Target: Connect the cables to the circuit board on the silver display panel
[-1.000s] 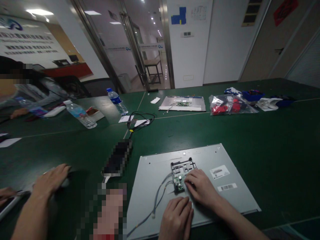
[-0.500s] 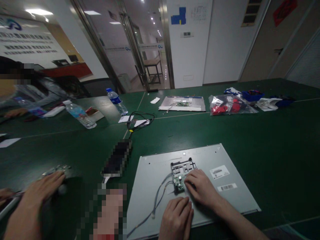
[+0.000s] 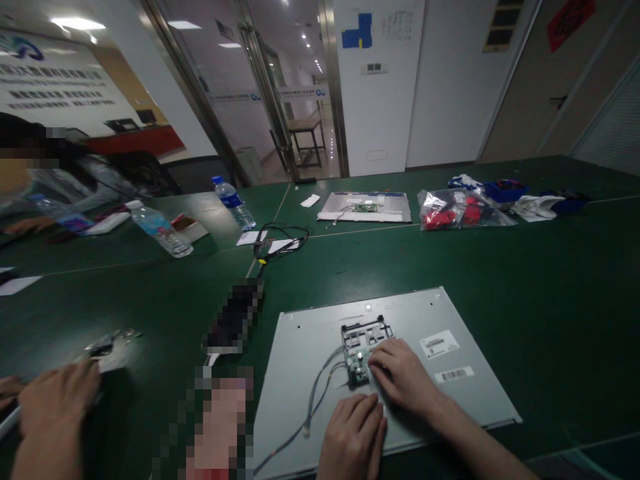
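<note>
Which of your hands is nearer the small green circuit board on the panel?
Right. The right hand has fingertips touching the circuit board; the left hand rests on the panel just below it.

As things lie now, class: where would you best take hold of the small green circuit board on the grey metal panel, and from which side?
Probably by the small green circuit board's bare left edge, from the cable side: the right hand covers its right edge.

Right hand (image 3: pixel 405 377) fingertips on circuit board (image 3: pixel 358 365); left hand (image 3: pixel 353 437) flat on panel (image 3: pixel 450 317).
</note>
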{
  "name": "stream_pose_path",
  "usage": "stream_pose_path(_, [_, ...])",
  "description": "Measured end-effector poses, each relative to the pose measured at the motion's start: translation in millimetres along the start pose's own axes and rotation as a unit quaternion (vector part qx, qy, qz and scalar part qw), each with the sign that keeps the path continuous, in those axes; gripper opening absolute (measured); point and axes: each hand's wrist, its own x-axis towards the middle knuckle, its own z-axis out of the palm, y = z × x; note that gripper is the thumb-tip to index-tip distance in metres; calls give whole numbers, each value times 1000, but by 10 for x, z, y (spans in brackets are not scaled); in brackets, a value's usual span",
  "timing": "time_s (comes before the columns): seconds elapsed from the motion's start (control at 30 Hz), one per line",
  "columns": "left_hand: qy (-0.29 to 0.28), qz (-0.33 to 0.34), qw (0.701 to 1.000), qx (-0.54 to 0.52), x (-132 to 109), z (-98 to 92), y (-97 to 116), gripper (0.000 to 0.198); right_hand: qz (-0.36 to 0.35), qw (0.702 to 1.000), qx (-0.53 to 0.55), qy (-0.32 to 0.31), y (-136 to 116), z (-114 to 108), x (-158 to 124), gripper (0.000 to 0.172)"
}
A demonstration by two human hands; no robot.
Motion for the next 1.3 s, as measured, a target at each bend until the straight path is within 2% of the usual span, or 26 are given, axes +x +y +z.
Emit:
stream_pose_path(0.63, [-9,1,1000,16,0,-9,4,27,5,1000,12,3,-20,-55,6,11])
stream_pose_path(0.77, [-15,-2,1000,16,15,-41,9,27,-1,1000,22,22,12,-89,11,11])
stream_pose_path(0.9, [-13,2,1000,14,21,-76,7,27,17,997,24,66,78,-203,-34,15])
stream_pose_path(1.03, [-6,0,1000,1,9,-74,-2,28,52,995,-3,87,167,-354,-199,20])
stream_pose_path(1.17, [25,-5,1000,-3,-26,-82,-26,28,88,989,-68,95,369,-453,-498,27])
stream_pose_path(1.3, [35,-21,998,50,-92,-181,-146,35,148,971,-165,87,641,-495,-870,44])
